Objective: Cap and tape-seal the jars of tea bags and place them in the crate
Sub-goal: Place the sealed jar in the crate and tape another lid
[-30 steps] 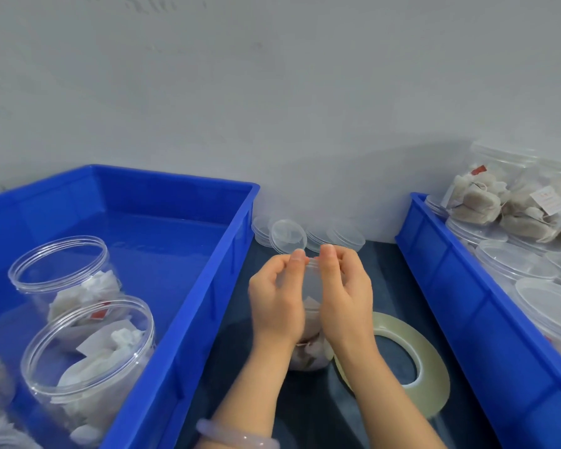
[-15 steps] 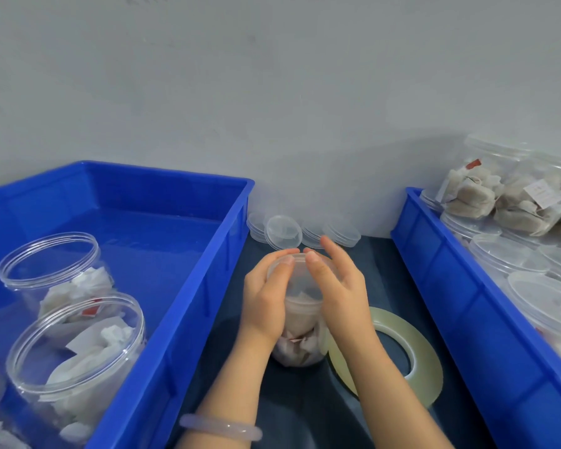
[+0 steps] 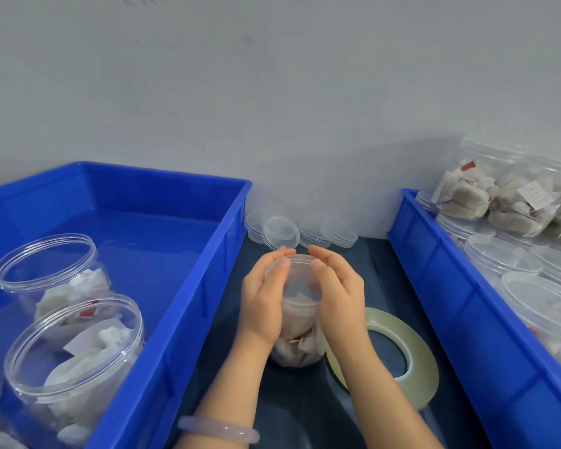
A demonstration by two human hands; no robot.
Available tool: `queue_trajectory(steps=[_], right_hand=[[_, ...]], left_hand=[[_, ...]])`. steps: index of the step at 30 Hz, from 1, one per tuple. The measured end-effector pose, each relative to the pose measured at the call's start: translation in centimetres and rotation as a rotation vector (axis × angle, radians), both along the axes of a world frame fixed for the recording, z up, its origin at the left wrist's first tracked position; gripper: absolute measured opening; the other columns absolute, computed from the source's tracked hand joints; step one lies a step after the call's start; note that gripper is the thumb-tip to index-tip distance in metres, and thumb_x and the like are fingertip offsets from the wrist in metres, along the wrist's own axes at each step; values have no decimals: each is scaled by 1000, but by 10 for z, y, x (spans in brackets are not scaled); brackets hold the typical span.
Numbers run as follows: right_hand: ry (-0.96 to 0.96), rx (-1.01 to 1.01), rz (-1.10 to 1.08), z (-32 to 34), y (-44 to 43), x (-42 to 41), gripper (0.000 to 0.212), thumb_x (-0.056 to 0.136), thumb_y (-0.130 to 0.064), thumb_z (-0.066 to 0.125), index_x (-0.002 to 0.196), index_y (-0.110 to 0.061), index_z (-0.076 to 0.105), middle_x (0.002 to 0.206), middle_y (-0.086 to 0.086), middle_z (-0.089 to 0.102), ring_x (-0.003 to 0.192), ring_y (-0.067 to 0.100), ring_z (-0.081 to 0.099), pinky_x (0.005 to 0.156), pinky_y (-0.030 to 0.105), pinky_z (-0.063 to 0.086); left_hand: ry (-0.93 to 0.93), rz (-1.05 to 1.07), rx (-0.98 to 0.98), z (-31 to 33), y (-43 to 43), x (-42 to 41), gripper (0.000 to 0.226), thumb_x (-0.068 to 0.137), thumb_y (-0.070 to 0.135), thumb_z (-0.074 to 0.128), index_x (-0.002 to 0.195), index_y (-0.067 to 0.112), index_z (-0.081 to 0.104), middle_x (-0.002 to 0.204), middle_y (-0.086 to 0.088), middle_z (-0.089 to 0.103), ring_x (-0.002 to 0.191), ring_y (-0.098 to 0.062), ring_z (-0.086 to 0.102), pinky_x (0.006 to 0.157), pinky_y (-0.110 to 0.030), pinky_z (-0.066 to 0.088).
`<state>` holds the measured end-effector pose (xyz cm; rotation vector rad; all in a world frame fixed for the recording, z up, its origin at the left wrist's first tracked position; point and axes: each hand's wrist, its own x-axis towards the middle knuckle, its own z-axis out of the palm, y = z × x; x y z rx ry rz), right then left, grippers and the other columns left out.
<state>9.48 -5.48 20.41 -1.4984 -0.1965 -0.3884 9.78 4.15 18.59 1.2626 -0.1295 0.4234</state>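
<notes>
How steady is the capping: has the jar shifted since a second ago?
No. The jar still stands at the tape roll's left edge, just as before.

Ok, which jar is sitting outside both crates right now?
The jar held between the left hand and right hand, standing on the dark table beside the tape roll. The rest sit inside the left crate or the right crate.

jar (image 3: 297, 351): clear, tea bags inside, upright | lid (image 3: 297, 281): on top
</notes>
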Motion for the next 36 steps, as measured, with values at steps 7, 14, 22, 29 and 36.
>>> queue_trajectory(steps=[7,14,22,29,36], right_hand=[[-7,-10,5,1,0,-1,28,93,-2,49,97,-25,65,89,-15,67,79,-10,60,69,9,46],[-5,-6,21,1,0,-1,29,92,-1,50,96,-25,65,85,-16,68,78,-9,61,67,9,46],[-55,7,-25,-4,2,-1,38,69,-14,39,93,-21,67,84,-13,68,79,-8,59,68,8,44],[-3,71,-49,-3,7,-2,35,72,-13,41,95,-23,66,90,-12,69,80,-9,60,68,8,45],[202,61,-136,0,10,-16,26,90,-9,44,81,-20,65,71,-13,64,66,-5,56,59,10,42]], left_hand=[[-18,3,11,0,0,0,29,81,29,49,98,15,68,97,-8,71,95,-24,66,82,-35,53],[-28,15,13,1,-1,-2,30,82,29,48,98,14,68,97,-7,72,94,-21,67,81,-33,53],[-68,180,29,1,-5,-5,33,81,24,40,92,14,69,87,-2,73,87,-18,67,74,-30,54],[-4,109,23,0,-3,-5,34,82,30,44,99,16,69,97,-4,72,96,-21,66,83,-36,53],[226,176,-71,1,-10,-17,31,81,38,48,83,15,68,88,-9,70,92,-32,64,84,-47,51]])
